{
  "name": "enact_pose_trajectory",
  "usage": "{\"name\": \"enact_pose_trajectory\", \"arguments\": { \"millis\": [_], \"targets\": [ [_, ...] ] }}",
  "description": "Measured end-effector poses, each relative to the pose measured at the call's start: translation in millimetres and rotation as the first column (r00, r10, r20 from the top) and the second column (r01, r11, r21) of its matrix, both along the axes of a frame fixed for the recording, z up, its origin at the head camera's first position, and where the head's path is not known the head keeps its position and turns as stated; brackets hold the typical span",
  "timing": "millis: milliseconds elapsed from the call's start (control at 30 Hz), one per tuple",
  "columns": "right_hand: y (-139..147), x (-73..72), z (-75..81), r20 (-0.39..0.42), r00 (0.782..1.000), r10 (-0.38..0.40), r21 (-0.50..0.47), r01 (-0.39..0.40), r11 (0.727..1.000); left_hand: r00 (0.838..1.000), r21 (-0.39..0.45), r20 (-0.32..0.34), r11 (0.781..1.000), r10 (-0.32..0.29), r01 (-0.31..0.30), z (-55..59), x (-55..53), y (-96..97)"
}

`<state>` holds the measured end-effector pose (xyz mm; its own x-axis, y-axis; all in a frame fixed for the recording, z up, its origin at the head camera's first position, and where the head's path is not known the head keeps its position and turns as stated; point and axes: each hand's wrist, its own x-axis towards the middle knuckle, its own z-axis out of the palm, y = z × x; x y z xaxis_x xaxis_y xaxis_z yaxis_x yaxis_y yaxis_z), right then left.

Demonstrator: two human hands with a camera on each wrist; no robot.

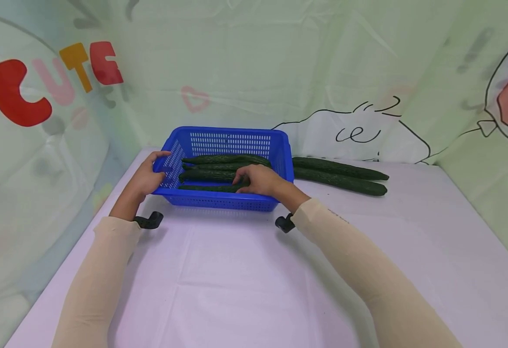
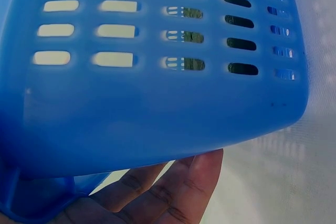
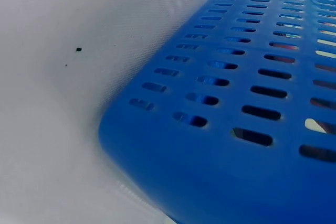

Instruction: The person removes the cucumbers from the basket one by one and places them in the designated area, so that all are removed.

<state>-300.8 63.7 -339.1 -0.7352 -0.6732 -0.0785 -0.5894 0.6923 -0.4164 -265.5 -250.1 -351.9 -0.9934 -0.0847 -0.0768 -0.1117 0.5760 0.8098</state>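
A blue perforated plastic basket [image 1: 223,200] stands on the table with several long dark green cucumbers [image 1: 208,175] lying lengthwise in it. At its left end my left hand [image 1: 146,178] grips the rim; the left wrist view has the fingers [image 2: 202,179] against the basket's outer wall [image 2: 131,124]. My right hand [image 1: 260,180] reaches over the front right rim, its thumb and fingers pinching the nearest cucumber [image 1: 206,188]. In the right wrist view only the basket's outside [image 3: 199,156] shows, and the hand is hidden.
Two more cucumbers [image 1: 341,179] lie side by side on the white-covered table [image 1: 245,275], right of the basket. A printed curtain [image 1: 236,63] hangs behind and along both sides. Small black cameras [image 1: 149,221] sit at my wrists.
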Motion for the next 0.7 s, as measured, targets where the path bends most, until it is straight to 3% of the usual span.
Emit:
{"name": "enact_pose_trajectory", "arguments": {
  "millis": [367,700],
  "targets": [
    [-1.4,2.9,-1.5,-0.097,0.994,-0.057,0.053,0.062,0.997,1.0,0.001,0.011,1.0,0.003,-0.003,-1.3,-1.2,-0.2],
    [-0.9,5.2,-0.8,-0.161,0.983,-0.086,-0.011,0.085,0.996,1.0,0.001,0.006,1.0,0.002,-0.003,-0.7,-0.8,-0.5]
  ]
}}
